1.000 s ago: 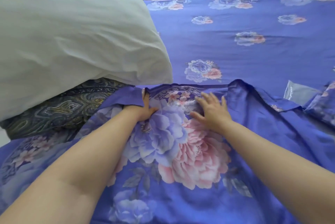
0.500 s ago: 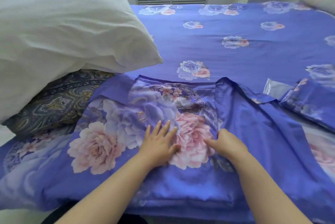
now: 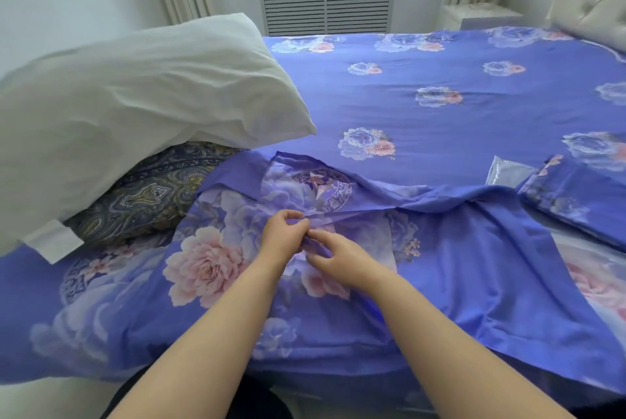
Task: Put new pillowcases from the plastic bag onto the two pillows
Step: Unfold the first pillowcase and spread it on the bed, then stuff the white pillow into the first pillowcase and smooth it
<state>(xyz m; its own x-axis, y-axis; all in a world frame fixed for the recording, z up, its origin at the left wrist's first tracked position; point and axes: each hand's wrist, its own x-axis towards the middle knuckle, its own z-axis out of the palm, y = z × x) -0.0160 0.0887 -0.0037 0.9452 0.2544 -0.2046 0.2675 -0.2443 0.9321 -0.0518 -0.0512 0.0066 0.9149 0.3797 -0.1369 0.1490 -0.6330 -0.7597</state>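
Hands (image 3: 305, 244) pinching pillowcase (image 3: 457, 266) edge

We find open bedsheet (image 3: 440, 120) beyond and right; the white pillow (image 3: 135, 107) blocks our left, a folded pillowcase (image 3: 576, 201) lies far right.

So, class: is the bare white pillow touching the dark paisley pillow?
Touching. The head view shows the white pillow lying directly on the paisley pillow, overlapping its top edge with no gap.
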